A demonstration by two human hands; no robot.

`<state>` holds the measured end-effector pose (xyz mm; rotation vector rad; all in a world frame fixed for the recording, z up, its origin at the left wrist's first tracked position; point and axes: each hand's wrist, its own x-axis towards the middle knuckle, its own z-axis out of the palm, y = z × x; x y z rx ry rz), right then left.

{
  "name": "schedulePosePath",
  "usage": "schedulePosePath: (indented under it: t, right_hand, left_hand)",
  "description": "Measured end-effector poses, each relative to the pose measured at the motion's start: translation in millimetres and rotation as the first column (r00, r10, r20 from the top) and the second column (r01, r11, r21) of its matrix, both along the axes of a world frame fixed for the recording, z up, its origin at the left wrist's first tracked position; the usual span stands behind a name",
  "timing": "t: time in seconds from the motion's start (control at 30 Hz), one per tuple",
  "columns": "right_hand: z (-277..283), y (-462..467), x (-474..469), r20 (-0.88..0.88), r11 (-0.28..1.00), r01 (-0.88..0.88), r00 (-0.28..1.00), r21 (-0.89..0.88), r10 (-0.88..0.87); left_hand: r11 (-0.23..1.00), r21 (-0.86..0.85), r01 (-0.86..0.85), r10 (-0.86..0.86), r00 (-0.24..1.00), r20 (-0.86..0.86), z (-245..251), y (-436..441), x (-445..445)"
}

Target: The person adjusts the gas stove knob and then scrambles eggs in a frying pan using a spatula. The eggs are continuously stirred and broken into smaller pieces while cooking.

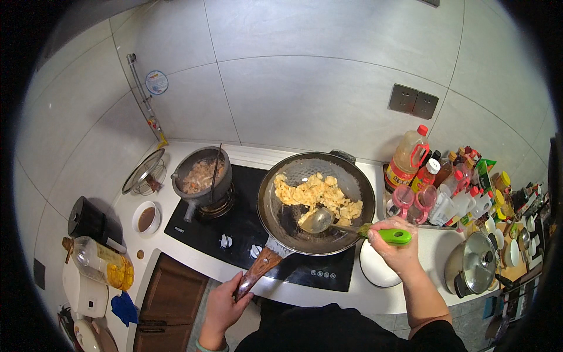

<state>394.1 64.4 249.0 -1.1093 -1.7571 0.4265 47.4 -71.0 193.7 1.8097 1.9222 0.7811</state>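
My left hand (225,303) grips the brown wooden handle (258,272) of a large wok (281,220) on the right side of the black gas hob. Scrambled egg (316,193) lies across the wok's middle in yellow pieces. In my right hand (398,246) is a metal ladle (320,221) with a bright green handle, its bowl down in the wok against the egg's lower edge. A white plate (379,270) sits on the worktop partly beneath my right hand and wrist.
A stone-like pot (213,187) of cooked food, with chopsticks across it, stands on the left burner. Left are a bowl of brown liquid (151,229), a glass lid (144,170) and an oil bottle (99,262). Seasoning bottles (407,163) and a lidded steel pot (470,264) stand right.
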Motion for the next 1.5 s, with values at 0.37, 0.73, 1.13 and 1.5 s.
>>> schedulePosePath:
  t: [0.37,0.73,1.13,1.5]
  right_hand:
    - [-21.0,10.9,-4.9,-0.328,0.991,0.048,0.941,-0.127,-0.087]
    - [-28.5,35.3,-10.0,-0.007,0.973,0.060,0.998,0.222,-0.060]
    - [21.5,18.0,-7.7,0.267,0.978,0.020,0.961,0.208,-0.076]
    - [32.8,13.9,-14.0,0.008,0.993,-0.016,1.000,0.119,0.015]
  left_hand:
    - [1.000,0.026,-0.007,0.005,0.999,0.050,-10.8,-4.8,-5.2]
    - [1.000,0.003,0.024,-0.024,0.999,0.033,-3.0,-1.1,-2.0]
    - [1.000,0.005,0.012,-0.012,0.999,0.031,-9.7,-1.7,-4.5]
    - [1.000,0.010,0.027,-0.027,1.000,0.006,-3.4,-0.8,-4.4]
